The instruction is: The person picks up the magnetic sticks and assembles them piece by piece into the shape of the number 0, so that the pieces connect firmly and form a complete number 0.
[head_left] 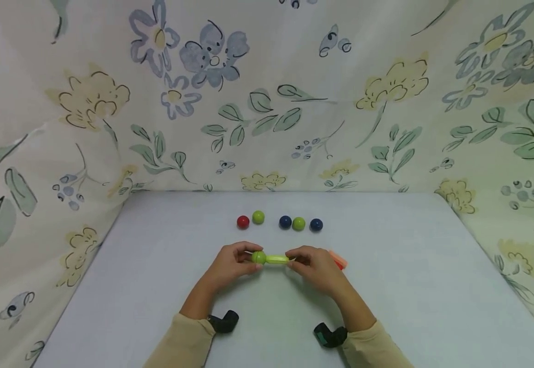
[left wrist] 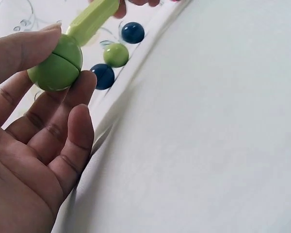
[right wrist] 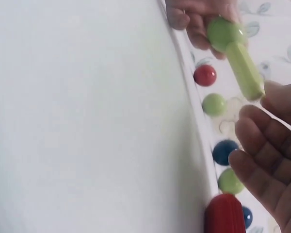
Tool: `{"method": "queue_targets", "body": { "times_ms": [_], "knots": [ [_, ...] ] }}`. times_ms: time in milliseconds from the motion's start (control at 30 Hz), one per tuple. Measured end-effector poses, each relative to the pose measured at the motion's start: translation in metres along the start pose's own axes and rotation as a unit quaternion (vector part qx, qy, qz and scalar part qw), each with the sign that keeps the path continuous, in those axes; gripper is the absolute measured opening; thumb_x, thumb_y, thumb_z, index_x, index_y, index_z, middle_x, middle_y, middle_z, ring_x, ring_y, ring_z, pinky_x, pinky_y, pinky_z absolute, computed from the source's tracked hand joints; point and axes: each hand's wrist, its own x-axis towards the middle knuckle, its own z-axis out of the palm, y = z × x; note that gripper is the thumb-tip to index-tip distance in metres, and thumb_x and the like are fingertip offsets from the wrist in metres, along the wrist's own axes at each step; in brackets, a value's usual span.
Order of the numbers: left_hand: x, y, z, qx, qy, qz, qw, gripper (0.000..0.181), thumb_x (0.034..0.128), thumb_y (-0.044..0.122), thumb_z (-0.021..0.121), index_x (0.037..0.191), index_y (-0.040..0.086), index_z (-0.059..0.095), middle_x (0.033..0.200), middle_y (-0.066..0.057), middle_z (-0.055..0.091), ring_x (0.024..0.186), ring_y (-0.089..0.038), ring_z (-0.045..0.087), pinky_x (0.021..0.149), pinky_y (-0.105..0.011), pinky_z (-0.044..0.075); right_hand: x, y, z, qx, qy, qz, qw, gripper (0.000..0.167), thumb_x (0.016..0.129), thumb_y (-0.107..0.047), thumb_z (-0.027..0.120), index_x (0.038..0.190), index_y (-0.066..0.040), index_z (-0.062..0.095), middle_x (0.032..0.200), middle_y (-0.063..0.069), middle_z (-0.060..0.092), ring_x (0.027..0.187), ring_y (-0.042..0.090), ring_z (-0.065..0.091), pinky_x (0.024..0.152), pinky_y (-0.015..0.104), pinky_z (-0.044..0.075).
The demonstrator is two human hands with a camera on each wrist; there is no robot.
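Green ball point(head_left: 258, 257): pinched by left hand point(head_left: 229, 261), thumb against fingers, likely for steadiness.
Yellow-green stick point(head_left: 277, 259): touching ball; right hand point(head_left: 315, 264) pinches far end, presumably keeping both aligned.
Held pair: between hands, near side of loose row.
Loose row: red ball point(head_left: 242, 222), two lime balls point(head_left: 258, 217), two blue balls point(head_left: 285, 222), apparently out of fingers' way.
Red piece point(right wrist: 225, 214), orange piece point(head_left: 339, 257): beside right hand, probably handy.
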Motion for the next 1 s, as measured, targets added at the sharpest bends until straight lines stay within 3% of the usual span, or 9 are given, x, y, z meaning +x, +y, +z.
{"method": "queue_targets", "body": {
  "times_ms": [200, 300, 467, 733, 1000],
  "knots": [
    [0.000, -0.006, -0.014, 0.035, 0.078, -0.029, 0.9959, 0.037, 0.0818, 0.011, 0.079, 0.117, 0.016, 0.070, 0.117, -0.001, 0.067, 0.103, -0.017, 0.066, 0.089, -0.032, 0.054, 0.000, 0.016, -0.017, -0.026, 0.046, 0.041, 0.9978, 0.022, 0.092, -0.020, 0.070, 0.113, -0.014, 0.072, 0.105, -0.004, 0.072, 0.090, 0.011, 0.066, 0.080, 0.030, 0.053],
    [0.001, -0.008, -0.020, 0.030, 0.098, -0.032, 0.9943, 0.036, 0.0812, 0.007, 0.079, 0.115, 0.016, 0.070, 0.116, -0.003, 0.068, 0.103, -0.018, 0.066, 0.087, -0.030, 0.054, 0.001, 0.024, -0.027, -0.030, 0.056, 0.058, 0.9963, 0.024, 0.093, -0.020, 0.068, 0.115, -0.012, 0.071, 0.103, -0.001, 0.072, 0.090, 0.015, 0.066, 0.079, 0.032, 0.055],
    [0.004, -0.013, -0.021, 0.025, 0.090, -0.023, 0.9954, 0.036, 0.0811, 0.003, 0.077, 0.115, 0.012, 0.069, 0.114, -0.007, 0.069, 0.101, -0.017, 0.067, 0.082, -0.022, 0.052, 0.000, 0.032, -0.037, -0.042, 0.073, 0.081, 0.9931, 0.026, 0.095, -0.024, 0.066, 0.119, -0.013, 0.070, 0.107, 0.002, 0.071, 0.096, 0.021, 0.064, 0.081, 0.036, 0.056],
    [0.005, -0.018, -0.020, 0.040, 0.095, -0.024, 0.9944, 0.033, 0.0800, 0.004, 0.078, 0.110, 0.016, 0.070, 0.110, -0.005, 0.071, 0.085, -0.016, 0.062, 0.072, -0.022, 0.050, -0.001, 0.036, -0.045, -0.038, 0.100, 0.097, 0.9895, 0.029, 0.098, -0.029, 0.061, 0.121, -0.014, 0.069, 0.109, 0.003, 0.068, 0.099, 0.023, 0.059, 0.083, 0.037, 0.053],
    [0.004, -0.020, -0.018, 0.056, 0.099, -0.027, 0.9931, 0.030, 0.0788, 0.008, 0.079, 0.105, 0.019, 0.071, 0.106, 0.000, 0.071, 0.071, -0.016, 0.051, 0.062, -0.023, 0.043, 0.005, 0.041, -0.052, -0.013, 0.092, 0.135, 0.9864, 0.036, 0.098, -0.038, 0.059, 0.126, -0.015, 0.066, 0.119, 0.006, 0.066, 0.108, 0.025, 0.056, 0.089, 0.040, 0.051]
  ]
}}
